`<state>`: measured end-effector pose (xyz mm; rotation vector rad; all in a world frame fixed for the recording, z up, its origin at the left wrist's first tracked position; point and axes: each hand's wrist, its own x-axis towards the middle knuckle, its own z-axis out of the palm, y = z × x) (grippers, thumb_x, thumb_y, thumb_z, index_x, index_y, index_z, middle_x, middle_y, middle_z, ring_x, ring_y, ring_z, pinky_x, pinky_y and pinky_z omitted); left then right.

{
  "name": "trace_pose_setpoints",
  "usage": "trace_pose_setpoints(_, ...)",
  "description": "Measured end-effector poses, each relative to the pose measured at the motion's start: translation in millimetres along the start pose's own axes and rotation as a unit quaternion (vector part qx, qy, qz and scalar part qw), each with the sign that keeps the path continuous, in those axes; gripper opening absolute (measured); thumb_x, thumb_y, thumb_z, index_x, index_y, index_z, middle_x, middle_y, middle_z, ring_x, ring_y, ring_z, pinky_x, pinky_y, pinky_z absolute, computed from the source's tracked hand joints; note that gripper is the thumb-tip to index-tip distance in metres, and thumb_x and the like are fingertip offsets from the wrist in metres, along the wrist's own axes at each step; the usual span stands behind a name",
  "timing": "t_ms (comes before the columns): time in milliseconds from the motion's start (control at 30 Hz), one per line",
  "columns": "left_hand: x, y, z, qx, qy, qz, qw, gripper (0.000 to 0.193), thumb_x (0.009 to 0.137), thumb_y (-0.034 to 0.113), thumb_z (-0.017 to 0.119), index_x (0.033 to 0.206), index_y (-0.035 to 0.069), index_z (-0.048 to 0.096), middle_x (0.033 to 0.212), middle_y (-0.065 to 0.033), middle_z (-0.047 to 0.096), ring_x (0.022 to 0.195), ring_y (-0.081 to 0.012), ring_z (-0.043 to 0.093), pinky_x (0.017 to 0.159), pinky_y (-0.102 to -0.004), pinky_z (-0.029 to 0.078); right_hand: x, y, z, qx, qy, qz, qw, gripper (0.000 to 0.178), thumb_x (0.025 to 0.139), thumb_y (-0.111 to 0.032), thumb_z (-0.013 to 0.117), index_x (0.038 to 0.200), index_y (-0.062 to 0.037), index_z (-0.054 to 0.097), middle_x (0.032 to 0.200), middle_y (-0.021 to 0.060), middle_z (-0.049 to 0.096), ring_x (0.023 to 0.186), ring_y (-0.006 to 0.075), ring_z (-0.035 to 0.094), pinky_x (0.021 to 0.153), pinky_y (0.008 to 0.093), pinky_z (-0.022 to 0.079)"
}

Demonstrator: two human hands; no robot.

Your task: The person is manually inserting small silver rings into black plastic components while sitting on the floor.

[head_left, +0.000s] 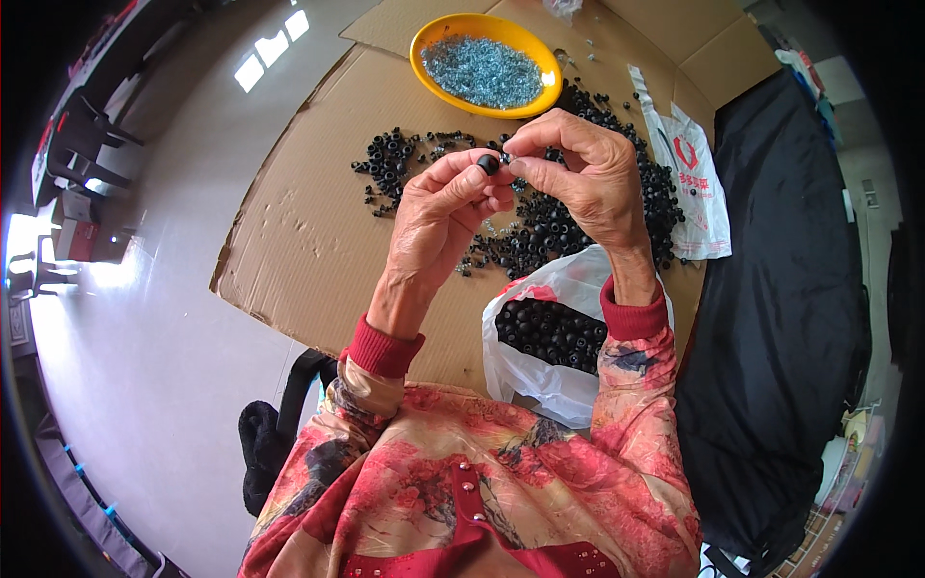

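My left hand (445, 207) pinches a small black rubber ring (488, 164) between thumb and fingers, raised above the cardboard. My right hand (583, 173) meets it from the right, fingertips closed on a tiny metal piece (506, 157) touching the ring. Below both hands lies a large heap of black rings (568, 217) on a cardboard sheet (308, 241). A smaller pile of black rings (390, 164) sits to the left. An orange bowl (429, 39) of small silvery metal parts stands behind the hands.
An open white plastic bag (540, 380) with several black rings rests by my right wrist. Another flat white bag (689, 169) lies at the right. A black cloth (780, 289) covers the right side. The shiny floor (145, 318) spreads left, with chairs at the far left.
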<state>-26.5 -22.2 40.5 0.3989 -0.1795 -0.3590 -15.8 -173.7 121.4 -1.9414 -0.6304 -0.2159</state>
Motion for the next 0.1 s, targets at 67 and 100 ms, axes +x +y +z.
trace_pose_setpoints(67, -0.3, 0.9, -3.1, -0.011, -0.009, 0.001, 1.0, 0.022, 0.087, 0.011, 0.057, 0.104, -0.002, 0.058, 0.093, -0.0122, 0.064, 0.078, -0.0188, 0.062, 0.074, -0.0302, 0.052, 2.0, -4.3, 1.0, -0.044, -0.008, -0.017, 0.999, 0.011, 0.074, -0.001, 0.068, 0.085, -0.0034, 0.065, 0.075, 0.0026, 0.064, 0.066, 0.0085, 0.057, 0.063, 0.0219, 0.047)
trace_pose_setpoints(100, -0.4, 0.9, -5.1, -0.023, -0.02, 0.0, 1.0, 0.022, 0.087, 0.011, 0.056, 0.104, -0.002, 0.058, 0.094, -0.0126, 0.064, 0.079, -0.0192, 0.062, 0.075, -0.0307, 0.052, 2.6, -6.1, 1.2, -0.067, -0.012, -0.025, 0.997, 0.012, 0.074, -0.002, 0.068, 0.085, -0.0048, 0.066, 0.075, 0.0029, 0.064, 0.065, 0.0095, 0.057, 0.062, 0.0221, 0.047)
